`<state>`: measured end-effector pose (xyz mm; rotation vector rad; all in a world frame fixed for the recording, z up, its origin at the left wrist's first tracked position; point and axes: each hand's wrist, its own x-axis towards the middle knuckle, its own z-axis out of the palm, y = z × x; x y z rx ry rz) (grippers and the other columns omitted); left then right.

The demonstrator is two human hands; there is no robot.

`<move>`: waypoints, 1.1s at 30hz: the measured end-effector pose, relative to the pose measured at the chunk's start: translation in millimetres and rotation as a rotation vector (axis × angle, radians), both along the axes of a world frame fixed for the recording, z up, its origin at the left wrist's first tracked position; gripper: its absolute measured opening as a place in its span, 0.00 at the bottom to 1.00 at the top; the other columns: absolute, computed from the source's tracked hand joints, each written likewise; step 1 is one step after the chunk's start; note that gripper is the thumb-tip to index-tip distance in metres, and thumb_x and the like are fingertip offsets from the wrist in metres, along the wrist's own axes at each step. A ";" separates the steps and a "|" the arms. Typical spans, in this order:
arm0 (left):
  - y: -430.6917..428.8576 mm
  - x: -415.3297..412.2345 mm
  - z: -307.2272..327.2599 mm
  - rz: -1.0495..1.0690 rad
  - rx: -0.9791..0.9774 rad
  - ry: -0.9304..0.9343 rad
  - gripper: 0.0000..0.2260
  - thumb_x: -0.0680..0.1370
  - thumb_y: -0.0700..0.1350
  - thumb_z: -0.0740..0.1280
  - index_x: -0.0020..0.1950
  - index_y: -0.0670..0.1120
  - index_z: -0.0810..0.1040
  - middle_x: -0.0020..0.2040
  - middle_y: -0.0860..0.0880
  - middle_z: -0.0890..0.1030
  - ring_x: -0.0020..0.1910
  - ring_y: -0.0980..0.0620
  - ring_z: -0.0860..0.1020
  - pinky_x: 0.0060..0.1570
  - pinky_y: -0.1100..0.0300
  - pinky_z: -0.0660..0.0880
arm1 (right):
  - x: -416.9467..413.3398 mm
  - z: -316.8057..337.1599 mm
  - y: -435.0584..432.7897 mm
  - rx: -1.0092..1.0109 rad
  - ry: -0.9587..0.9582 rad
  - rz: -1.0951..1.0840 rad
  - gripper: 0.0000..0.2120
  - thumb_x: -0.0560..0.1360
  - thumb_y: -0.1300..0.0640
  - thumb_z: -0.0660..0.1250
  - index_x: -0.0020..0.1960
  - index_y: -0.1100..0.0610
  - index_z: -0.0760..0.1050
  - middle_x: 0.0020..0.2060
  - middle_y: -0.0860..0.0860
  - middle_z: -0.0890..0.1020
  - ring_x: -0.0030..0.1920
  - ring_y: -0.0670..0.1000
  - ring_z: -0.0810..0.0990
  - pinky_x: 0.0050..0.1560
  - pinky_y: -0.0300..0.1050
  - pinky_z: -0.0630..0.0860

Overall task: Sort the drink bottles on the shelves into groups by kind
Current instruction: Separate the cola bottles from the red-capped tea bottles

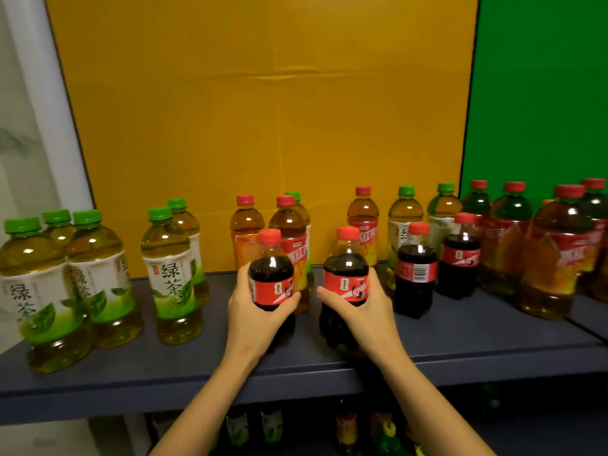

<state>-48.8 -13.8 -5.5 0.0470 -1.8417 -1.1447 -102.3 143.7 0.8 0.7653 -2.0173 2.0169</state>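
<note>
My left hand [255, 315] grips a dark cola bottle [271, 274] with a red cap and red label at the middle of the dark shelf [197, 366]. My right hand [365, 311] grips a second cola bottle [345, 274] just to its right. Two more cola bottles [416, 268] [460, 255] stand further right. Green tea bottles with green caps [98, 278] [169, 274] stand in a group at the left. Red-capped iced tea bottles [289, 238] [363, 222] stand behind my hands.
More red-capped tea bottles [556, 255] crowd the right end of the shelf, with two green-capped ones [406, 218] behind the colas. A yellow panel [263, 110] and a green panel [543, 93] back the shelf. A lower shelf holds more bottles [271, 422].
</note>
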 end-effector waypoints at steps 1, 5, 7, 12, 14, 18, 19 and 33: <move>10.9 0.6 4.8 -0.026 -0.009 0.017 0.28 0.63 0.40 0.78 0.57 0.55 0.69 0.51 0.59 0.78 0.48 0.67 0.77 0.44 0.75 0.73 | -1.1 4.0 12.1 -0.011 0.014 -0.008 0.20 0.64 0.52 0.77 0.50 0.45 0.71 0.43 0.43 0.81 0.42 0.36 0.79 0.38 0.27 0.73; 62.0 -4.1 24.1 -0.132 -0.009 0.058 0.25 0.61 0.46 0.77 0.52 0.58 0.69 0.48 0.59 0.77 0.46 0.67 0.77 0.41 0.74 0.73 | -10.3 19.8 67.9 -0.031 0.064 -0.047 0.20 0.63 0.52 0.77 0.50 0.45 0.71 0.44 0.44 0.81 0.43 0.40 0.79 0.40 0.32 0.75; 92.1 -11.2 29.2 -0.174 -0.008 0.078 0.25 0.59 0.51 0.76 0.52 0.58 0.70 0.46 0.61 0.78 0.46 0.66 0.78 0.41 0.74 0.73 | -18.3 23.8 100.9 -0.033 0.092 -0.065 0.20 0.63 0.52 0.77 0.50 0.45 0.72 0.44 0.43 0.81 0.43 0.39 0.80 0.41 0.33 0.75; 175.1 -41.4 33.3 -0.235 0.009 0.107 0.24 0.58 0.53 0.74 0.51 0.58 0.70 0.45 0.66 0.79 0.45 0.64 0.79 0.40 0.73 0.74 | -46.0 22.5 192.9 -0.032 0.117 -0.093 0.20 0.63 0.52 0.76 0.50 0.44 0.71 0.44 0.43 0.81 0.43 0.38 0.80 0.40 0.33 0.75; 208.9 -57.7 30.8 -0.253 0.023 0.107 0.24 0.58 0.53 0.74 0.52 0.55 0.71 0.46 0.64 0.79 0.45 0.63 0.79 0.41 0.72 0.74 | -60.0 20.4 229.1 -0.023 0.123 -0.102 0.20 0.63 0.53 0.76 0.49 0.43 0.71 0.44 0.43 0.80 0.43 0.38 0.80 0.40 0.34 0.76; 269.4 -87.7 25.6 -0.288 0.044 0.116 0.26 0.59 0.53 0.74 0.54 0.55 0.71 0.47 0.63 0.79 0.47 0.62 0.79 0.43 0.72 0.74 | -90.6 20.8 290.3 0.010 0.145 -0.127 0.21 0.63 0.55 0.77 0.50 0.43 0.71 0.44 0.42 0.81 0.43 0.36 0.79 0.40 0.31 0.76; 282.6 -94.0 25.7 -0.295 0.042 0.112 0.26 0.59 0.53 0.74 0.54 0.56 0.71 0.48 0.62 0.79 0.47 0.62 0.79 0.44 0.71 0.74 | -98.0 21.4 302.4 0.013 0.146 -0.131 0.20 0.64 0.55 0.76 0.49 0.43 0.70 0.43 0.42 0.80 0.43 0.36 0.79 0.39 0.31 0.76; 411.2 -165.5 11.9 -0.480 0.007 -0.004 0.25 0.61 0.47 0.77 0.54 0.54 0.71 0.48 0.61 0.79 0.47 0.62 0.79 0.43 0.71 0.75 | -161.6 2.6 431.7 0.013 0.094 -0.329 0.21 0.63 0.52 0.77 0.51 0.44 0.71 0.45 0.42 0.80 0.44 0.37 0.79 0.42 0.35 0.75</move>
